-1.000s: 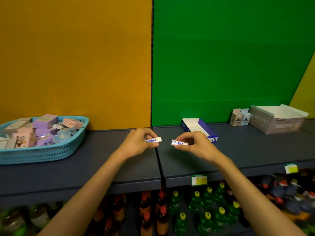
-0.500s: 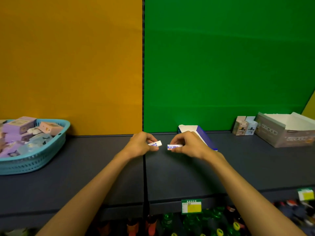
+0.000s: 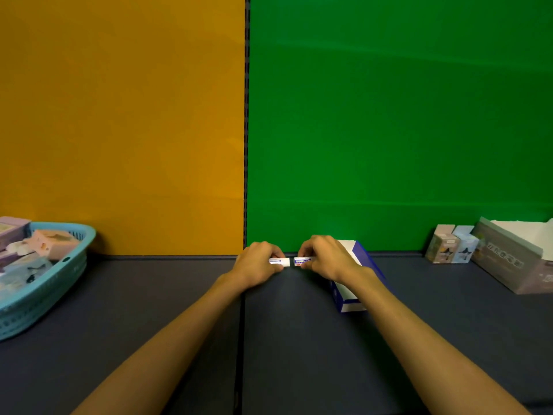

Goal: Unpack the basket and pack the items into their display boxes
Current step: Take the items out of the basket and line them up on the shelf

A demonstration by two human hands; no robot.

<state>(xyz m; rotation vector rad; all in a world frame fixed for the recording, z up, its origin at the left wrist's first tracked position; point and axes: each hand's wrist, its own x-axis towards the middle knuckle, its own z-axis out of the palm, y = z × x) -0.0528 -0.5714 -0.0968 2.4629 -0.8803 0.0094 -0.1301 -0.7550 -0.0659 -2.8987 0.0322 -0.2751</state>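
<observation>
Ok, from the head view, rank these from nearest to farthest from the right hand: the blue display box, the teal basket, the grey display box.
1. Blue display box: just behind and under the right hand.
2. Grey display box: far right of the shelf.
3. Teal basket: far left, beyond the left hand.
</observation>
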